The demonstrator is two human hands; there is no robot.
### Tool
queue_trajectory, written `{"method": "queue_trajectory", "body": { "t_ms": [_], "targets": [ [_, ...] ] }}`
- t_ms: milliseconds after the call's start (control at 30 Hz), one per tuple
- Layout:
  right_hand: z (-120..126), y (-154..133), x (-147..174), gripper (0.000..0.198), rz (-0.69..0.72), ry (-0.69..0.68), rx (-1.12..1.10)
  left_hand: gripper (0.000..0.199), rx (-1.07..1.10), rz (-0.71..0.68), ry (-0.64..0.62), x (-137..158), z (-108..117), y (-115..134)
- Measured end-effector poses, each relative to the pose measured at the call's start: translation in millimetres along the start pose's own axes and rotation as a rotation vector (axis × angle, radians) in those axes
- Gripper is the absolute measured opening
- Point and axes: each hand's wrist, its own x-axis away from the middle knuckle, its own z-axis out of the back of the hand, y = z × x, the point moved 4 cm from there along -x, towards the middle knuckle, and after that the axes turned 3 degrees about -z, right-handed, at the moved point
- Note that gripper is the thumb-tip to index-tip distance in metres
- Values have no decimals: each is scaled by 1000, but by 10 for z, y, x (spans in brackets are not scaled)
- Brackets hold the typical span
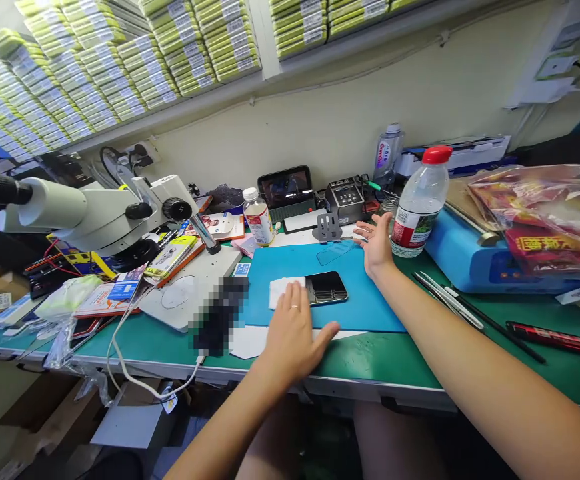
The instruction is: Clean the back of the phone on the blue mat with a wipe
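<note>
A smartphone (327, 288) with a dark, shiny face lies on the blue mat (275, 260). White folded wipe (279, 293), tissue or cloth, covers its left end. My left hand (293, 327) lies on this wipe with fingers stretched flat and the thumb spread out to the right. Raised past the mat's right side, my right hand (376, 245) has its fingers apart and nothing in them. Just right of those fingers stands a water bottle (417, 207) with a red cap. A thin clear sheet with a dark outline (335, 253) rests near the mat's back edge.
To the left stands a microscope (80, 207) on a pale base. A cabled, pixelated dark object (220, 317) lies left of the mat. At the back are a small bottle (259, 220) and a black control box (345, 200). Tweezers (450, 300) and a blue machine (460, 247) occupy the right.
</note>
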Motion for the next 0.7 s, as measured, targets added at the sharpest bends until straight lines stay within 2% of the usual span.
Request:
{"method": "queue_trajectory", "body": {
  "t_ms": [133,233,300,533,600,700],
  "targets": [
    [-7,-41,3,64,-20,5,-33,107,107,-89,33,-169,-5,479],
    [7,-51,-14,57,-45,18,-37,112,160,-123,44,-134,12,602],
    [3,-48,-30,54,-42,-9,-37,110,164,-101,42,-42,25,502],
    [-19,-24,-30,56,-24,-21,-16,84,52,46,34,369,89,-227],
    [-26,-25,-17,59,-28,-12,-5,76,19,45,32,392,101,-305],
    [-21,-33,3,61,-9,12,10,73,-22,23,49,305,110,-286]
  ]
}}
